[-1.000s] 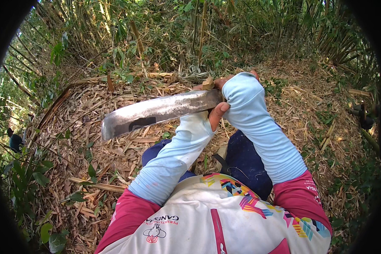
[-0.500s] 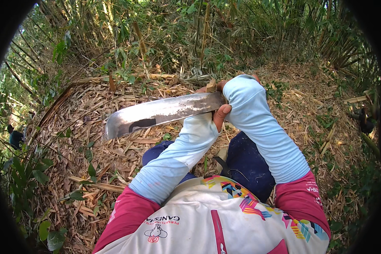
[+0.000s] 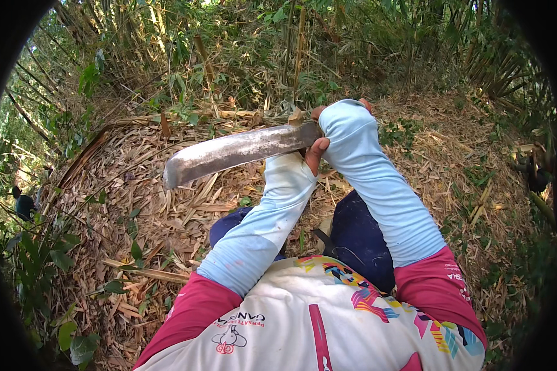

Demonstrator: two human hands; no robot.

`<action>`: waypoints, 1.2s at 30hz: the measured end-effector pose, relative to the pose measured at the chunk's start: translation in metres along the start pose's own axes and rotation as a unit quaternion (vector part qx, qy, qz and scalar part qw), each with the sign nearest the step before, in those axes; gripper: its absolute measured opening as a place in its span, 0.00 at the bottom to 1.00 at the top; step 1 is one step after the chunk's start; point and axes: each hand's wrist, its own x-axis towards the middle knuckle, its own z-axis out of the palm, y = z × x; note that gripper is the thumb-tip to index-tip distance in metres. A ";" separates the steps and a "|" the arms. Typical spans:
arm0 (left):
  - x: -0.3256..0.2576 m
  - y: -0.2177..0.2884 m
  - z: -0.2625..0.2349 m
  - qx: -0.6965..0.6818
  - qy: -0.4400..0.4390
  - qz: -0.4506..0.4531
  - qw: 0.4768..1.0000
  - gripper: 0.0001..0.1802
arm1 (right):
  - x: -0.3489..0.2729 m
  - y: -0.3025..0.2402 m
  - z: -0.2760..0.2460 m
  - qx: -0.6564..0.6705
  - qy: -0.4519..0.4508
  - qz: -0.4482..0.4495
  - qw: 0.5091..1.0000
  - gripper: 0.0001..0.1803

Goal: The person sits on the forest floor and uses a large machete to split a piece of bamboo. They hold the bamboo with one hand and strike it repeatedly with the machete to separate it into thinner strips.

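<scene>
A long machete point(image 3: 244, 148) with a worn, rust-marked steel blade reaches to the left in front of me. My right hand point(image 3: 319, 113) is closed at its handle end; the light-blue sleeve covers most of that hand and the handle. Below the blade's base, the thumb of my left hand point(image 3: 315, 154) shows, while its other fingers are hidden behind the blade. A small tan piece of wood point(image 3: 296, 117) sticks up just past the blade's upper edge, in line with my left hand, which appears closed on it.
Dry fallen leaves point(image 3: 130, 161) cover the ground. A split bamboo strip point(image 3: 145, 271) lies at the lower left. Bamboo stems point(image 3: 300, 49) and undergrowth stand ahead. Partly seen dark shapes are at the far left point(image 3: 25, 206) and far right point(image 3: 536, 176). My dark-blue trouser legs point(image 3: 362, 238) are below.
Both hands and the machete have shifted slightly up and toward the left at the grip. The blade has turned, and the dark patch near its tip no longer shows.
</scene>
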 end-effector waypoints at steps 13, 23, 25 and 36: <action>-0.007 0.003 0.004 -0.048 -0.017 -0.017 0.999 0.28 | -0.004 0.019 0.090 0.472 0.194 -0.107 0.853 0.24; -0.008 0.009 -0.006 -0.048 -0.039 -0.009 0.998 0.30 | -0.008 -0.002 0.011 0.055 -0.016 -0.046 0.997 0.37; -0.009 0.012 -0.005 -0.062 -0.032 -0.009 0.997 0.31 | -0.009 -0.005 0.006 0.028 -0.038 -0.039 0.998 0.39; -0.013 0.014 -0.004 -0.071 -0.037 -0.017 0.997 0.34 | -0.022 0.004 0.034 0.068 0.202 -0.105 0.971 0.17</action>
